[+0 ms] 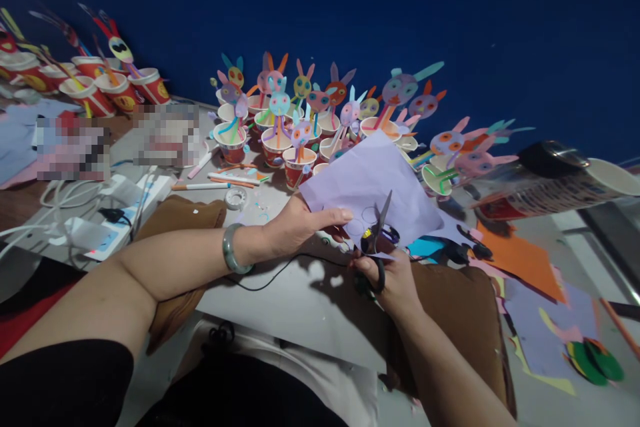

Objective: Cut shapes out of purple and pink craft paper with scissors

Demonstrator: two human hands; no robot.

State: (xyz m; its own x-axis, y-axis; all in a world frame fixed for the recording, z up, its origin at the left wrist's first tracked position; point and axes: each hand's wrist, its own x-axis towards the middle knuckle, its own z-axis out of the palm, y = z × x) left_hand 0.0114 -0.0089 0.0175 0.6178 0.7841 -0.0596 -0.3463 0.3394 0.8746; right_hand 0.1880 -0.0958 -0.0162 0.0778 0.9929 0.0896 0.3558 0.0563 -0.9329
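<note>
A lavender sheet of paper [345, 177] is pinched at its left edge by my left hand [295, 223], the thumb lying on top. Small circles are drawn on the sheet near that thumb. My right hand [395, 280] has its fingers in the black handles of a pair of scissors [382, 223]. The scissors' blades are apart at the sheet's lower edge, one pointing up over the paper. Below the paper is a white tabletop [300, 307].
Behind the sheet stand several paper cups [230, 140] with colourful paper rabbit figures. More red cups [150, 85] are at the left, near a power strip [113, 213]. Brown cushions [455, 320] lie under my forearms. Orange paper [520, 257] and scraps lie at right, by stacked cups [540, 187].
</note>
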